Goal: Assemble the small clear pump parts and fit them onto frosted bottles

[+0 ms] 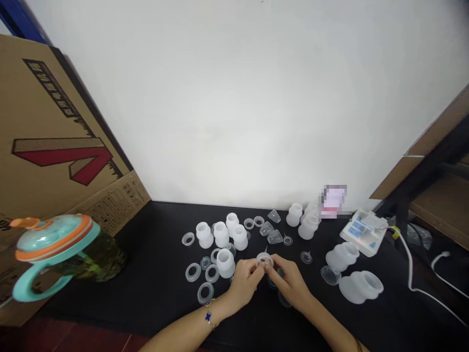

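At the near middle of a black table [154, 274], a person's left hand [244, 281] and right hand [292, 283] almost meet, both pinching a small clear ring [263, 258] between thumbs and fingers. A thin stem [266, 249] shows at its far rim (whether the two are joined cannot be told). A bracelet [208, 317] with a blue charm circles the left wrist.

Just left of the hands stands a white cup [225, 264], with four more white cups [221, 234] grouped beyond it and loose pale rings [205, 293] lying around them. On the far side, three clear cones [274, 237] lie close together. To the right, a stemmed disc [306, 257] rests near two tilted white bottles [361, 286], with a flat clear lid [330, 275] between them.

Farther right sits a white box [364, 232] with a white cable [410, 278]. At far left, a jug [88, 254] with a teal and orange top stands before a cardboard carton [66, 122]; a pale wall [256, 98] rises behind.
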Action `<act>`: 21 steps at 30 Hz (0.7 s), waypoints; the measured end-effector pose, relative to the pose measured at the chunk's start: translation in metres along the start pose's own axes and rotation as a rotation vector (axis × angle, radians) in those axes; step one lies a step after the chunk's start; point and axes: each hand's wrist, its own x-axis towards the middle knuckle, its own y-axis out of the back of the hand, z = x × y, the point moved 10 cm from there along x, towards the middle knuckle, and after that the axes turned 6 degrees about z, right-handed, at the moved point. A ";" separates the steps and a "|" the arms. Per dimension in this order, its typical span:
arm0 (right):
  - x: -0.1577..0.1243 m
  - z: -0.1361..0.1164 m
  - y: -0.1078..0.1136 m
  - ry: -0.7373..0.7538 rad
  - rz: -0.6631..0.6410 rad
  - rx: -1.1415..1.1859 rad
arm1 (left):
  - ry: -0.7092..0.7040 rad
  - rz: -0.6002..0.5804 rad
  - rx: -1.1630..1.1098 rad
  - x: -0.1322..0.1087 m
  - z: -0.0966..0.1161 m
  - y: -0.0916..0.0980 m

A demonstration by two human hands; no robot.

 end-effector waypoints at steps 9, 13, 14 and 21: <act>0.001 0.003 -0.002 -0.002 -0.017 -0.009 | -0.010 0.020 -0.015 0.004 -0.001 0.002; 0.000 0.003 0.000 0.000 -0.005 -0.010 | -0.030 -0.004 -0.040 0.003 -0.003 -0.003; 0.000 0.003 0.000 0.001 -0.003 -0.007 | -0.022 -0.018 -0.059 0.002 -0.005 -0.005; 0.000 0.003 0.002 0.024 0.013 -0.039 | -0.041 -0.053 -0.091 0.001 0.000 -0.008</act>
